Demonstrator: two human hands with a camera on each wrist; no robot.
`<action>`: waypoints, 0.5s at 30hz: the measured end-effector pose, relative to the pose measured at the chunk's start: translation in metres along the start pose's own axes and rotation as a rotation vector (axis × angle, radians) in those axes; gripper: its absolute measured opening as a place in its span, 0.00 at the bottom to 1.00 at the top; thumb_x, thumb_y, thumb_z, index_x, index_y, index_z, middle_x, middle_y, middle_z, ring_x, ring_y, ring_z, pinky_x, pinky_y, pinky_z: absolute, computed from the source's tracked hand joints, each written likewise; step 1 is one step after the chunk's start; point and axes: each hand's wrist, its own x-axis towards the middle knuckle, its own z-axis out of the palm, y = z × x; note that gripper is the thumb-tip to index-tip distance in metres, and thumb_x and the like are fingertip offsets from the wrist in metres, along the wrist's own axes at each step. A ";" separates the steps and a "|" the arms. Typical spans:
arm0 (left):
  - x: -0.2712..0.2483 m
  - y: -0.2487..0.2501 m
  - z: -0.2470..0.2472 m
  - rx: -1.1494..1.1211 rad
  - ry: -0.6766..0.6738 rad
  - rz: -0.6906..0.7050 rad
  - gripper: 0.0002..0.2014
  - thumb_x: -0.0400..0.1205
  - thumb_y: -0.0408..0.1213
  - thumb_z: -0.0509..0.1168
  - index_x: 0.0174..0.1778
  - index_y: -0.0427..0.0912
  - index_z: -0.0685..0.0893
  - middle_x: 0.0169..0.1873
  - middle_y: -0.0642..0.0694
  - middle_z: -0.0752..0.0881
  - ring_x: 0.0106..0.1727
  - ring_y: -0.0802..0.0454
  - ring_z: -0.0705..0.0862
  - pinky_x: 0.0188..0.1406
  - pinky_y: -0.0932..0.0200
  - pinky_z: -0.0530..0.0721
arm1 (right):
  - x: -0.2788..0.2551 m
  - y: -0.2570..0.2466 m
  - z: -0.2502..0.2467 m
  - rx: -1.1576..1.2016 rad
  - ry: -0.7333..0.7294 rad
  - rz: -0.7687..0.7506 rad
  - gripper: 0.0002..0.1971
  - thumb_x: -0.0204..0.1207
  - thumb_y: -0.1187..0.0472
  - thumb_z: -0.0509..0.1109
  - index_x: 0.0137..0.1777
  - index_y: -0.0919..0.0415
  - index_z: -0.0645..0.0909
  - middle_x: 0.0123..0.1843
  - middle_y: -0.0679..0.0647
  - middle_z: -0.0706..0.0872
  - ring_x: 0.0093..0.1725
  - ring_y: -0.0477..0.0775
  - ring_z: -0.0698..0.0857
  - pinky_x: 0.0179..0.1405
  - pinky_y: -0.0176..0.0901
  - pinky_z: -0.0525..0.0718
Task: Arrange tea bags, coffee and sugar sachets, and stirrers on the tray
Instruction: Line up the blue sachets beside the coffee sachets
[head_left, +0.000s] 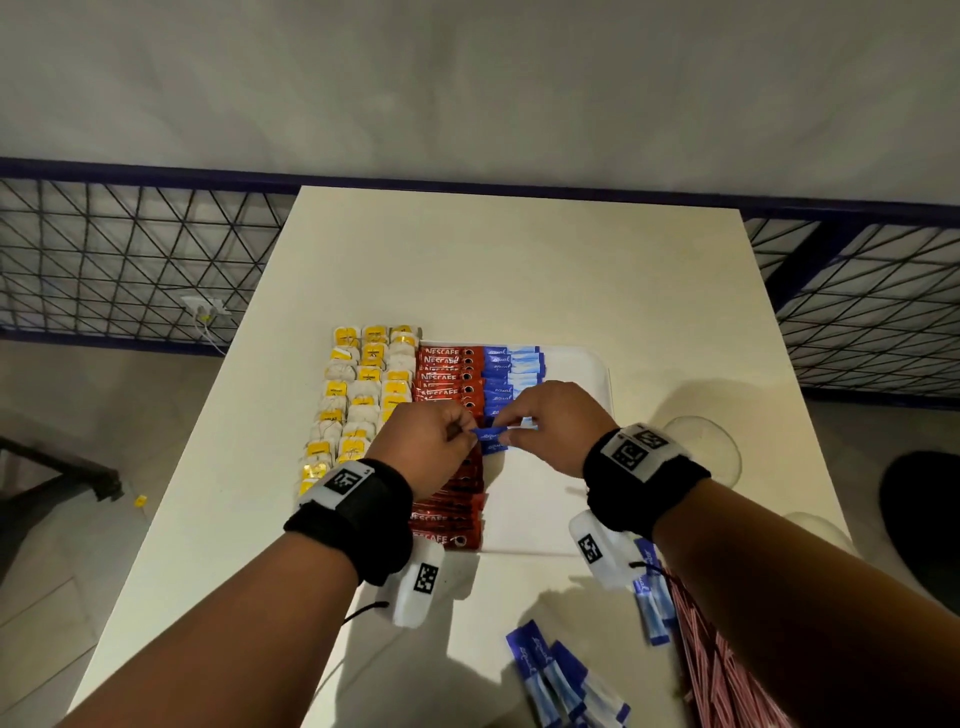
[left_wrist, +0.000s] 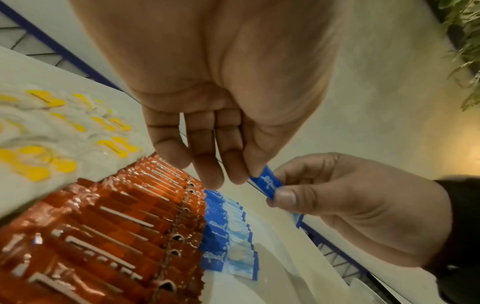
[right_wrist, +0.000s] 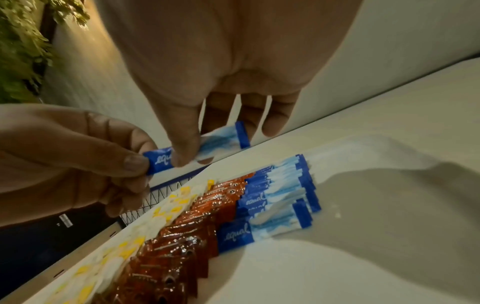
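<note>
Glossy foil coffee sachets (left_wrist: 109, 236), matt tray (head_left: 592, 374)

The light is dim and warm, falling from above and behind. Soft shadows of the arms spread over the desk (head_left: 519, 270) and the white tray (right_wrist: 389, 164). Foil on the red coffee sachets (left_wrist: 109, 236) catches small glints. Both wrist views bend strongly at the edges, with near skin blurred and tea bags (left_wrist: 46, 127) smeared.

The white table (head_left: 467, 270) carries a tray (head_left: 597, 374), loose blue sachets (head_left: 561, 680) and stirrers (head_left: 727, 675).
</note>
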 end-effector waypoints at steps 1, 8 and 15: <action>0.000 -0.002 -0.001 -0.010 0.011 -0.020 0.03 0.80 0.37 0.69 0.43 0.50 0.86 0.30 0.59 0.82 0.33 0.61 0.79 0.33 0.66 0.72 | 0.002 0.001 0.002 -0.043 -0.008 0.007 0.10 0.77 0.53 0.72 0.56 0.50 0.89 0.56 0.48 0.87 0.57 0.51 0.81 0.59 0.46 0.76; -0.007 -0.083 -0.045 0.154 0.372 -0.486 0.13 0.82 0.41 0.65 0.59 0.40 0.85 0.54 0.37 0.88 0.58 0.37 0.84 0.56 0.53 0.78 | 0.003 0.015 0.023 -0.369 -0.155 0.083 0.13 0.82 0.49 0.63 0.62 0.43 0.85 0.62 0.48 0.83 0.62 0.56 0.79 0.59 0.49 0.77; -0.015 -0.129 -0.047 0.164 0.256 -0.719 0.13 0.83 0.35 0.61 0.60 0.39 0.85 0.60 0.35 0.85 0.62 0.34 0.80 0.61 0.51 0.76 | 0.012 0.021 0.036 -0.400 -0.121 0.113 0.11 0.81 0.49 0.64 0.59 0.44 0.83 0.61 0.45 0.86 0.60 0.54 0.80 0.58 0.47 0.74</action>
